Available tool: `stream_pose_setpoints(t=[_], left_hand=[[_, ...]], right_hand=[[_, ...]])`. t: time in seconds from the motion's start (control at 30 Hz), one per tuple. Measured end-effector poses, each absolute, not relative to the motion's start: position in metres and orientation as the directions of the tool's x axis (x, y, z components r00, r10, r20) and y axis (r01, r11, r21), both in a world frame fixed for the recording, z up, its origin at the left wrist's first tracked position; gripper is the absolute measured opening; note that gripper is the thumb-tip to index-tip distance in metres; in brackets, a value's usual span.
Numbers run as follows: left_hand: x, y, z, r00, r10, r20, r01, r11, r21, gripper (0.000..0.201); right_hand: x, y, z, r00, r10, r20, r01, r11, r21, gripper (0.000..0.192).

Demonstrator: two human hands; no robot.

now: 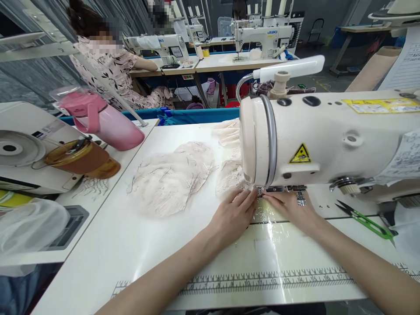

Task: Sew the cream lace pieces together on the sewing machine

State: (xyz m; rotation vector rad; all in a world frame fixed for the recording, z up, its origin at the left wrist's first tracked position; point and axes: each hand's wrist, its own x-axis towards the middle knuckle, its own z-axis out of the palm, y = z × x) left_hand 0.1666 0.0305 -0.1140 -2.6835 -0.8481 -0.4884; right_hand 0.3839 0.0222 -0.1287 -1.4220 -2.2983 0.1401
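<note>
both hands at the needle, lace under the fingers

over at the far left edge, a second machine's bed [22, 151] crowds the table, and on it a pink jug [108, 122] and a brown lidded bottle [82, 158] both lie tipped on their sides; what is inside either, i cannot tell. just beside the bottle, open white table [108, 245] runs down to the near edge, where a printed ruler strip [262, 280] follows the rim. plenty of bare surface there. moving on, a loose pile of lace pieces [172, 177] sits mid-table, well apart from the hands. now the left hand [234, 214], fingers flat and extended, pressing down on a small lace piece [229, 177] that runs away from the person, toward the far edge, and passes under the sewing machine head [278, 144]. its fingertips nearly meet the right hand [288, 205], also laid flat, fingers spread low beside the presser foot [262, 191], gripping nothing i can see. far right, green thread snips [364, 221] lie on the table, blades toward the machine.
</note>
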Motion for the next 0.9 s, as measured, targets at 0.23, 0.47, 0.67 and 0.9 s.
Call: stream_pose_setpoints(t=[0.23, 0.47, 0.67, 0.9], left_hand=[[0.165, 0.033, -0.11, 0.726, 0.608, 0.323, 0.657, -0.752, -0.061, 0.036], [0.165, 0.033, -0.107, 0.722, 0.638, 0.268, 0.671, -0.74, -0.047, 0.035], [0.166, 0.033, -0.105, 0.709, 0.661, 0.248, 0.688, -0.725, -0.035, 0.035], [0.168, 0.033, -0.105, 0.66, 0.707, 0.255, 0.73, -0.683, 0.003, 0.036]], right_hand=[[0.371, 0.013, -0.115, -0.332, 0.903, 0.273, 0.852, 0.411, -0.324, 0.031], [0.371, 0.011, -0.113, -0.354, 0.907, 0.228, 0.825, 0.418, -0.38, 0.034], [0.369, 0.012, -0.112, -0.362, 0.903, 0.232, 0.825, 0.426, -0.37, 0.035], [0.364, 0.011, -0.108, -0.388, 0.89, 0.238, 0.865, 0.441, -0.239, 0.037]])
